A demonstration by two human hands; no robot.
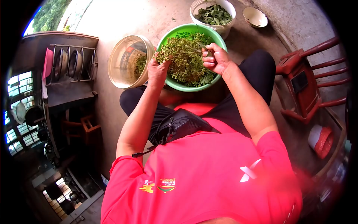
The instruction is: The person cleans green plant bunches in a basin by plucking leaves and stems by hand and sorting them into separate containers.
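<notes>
A green basin (pixel 194 89) full of small green berry-like clusters on stems (pixel 188 71) stands in front of me. Over its left side, my left hand (pixel 158 70) is closed on a bunch of clusters (pixel 173 50). Above the basin's right side is my right hand (pixel 215 59), its fingers curled round the stem end of the bunch. To the left, a translucent bucket (pixel 116 67) lies tilted or stands open towards me, with some green clusters (pixel 140 64) inside. Behind the basin, a white bucket (pixel 231 9) holds green leaves (pixel 213 15).
A pale bowl (pixel 255 17) sits on the floor at the back right. A red-brown wooden chair (pixel 304 80) stands at the right, with a red and white bag (pixel 321 140) nearer. At the left, a rack (pixel 84 61) holds pans.
</notes>
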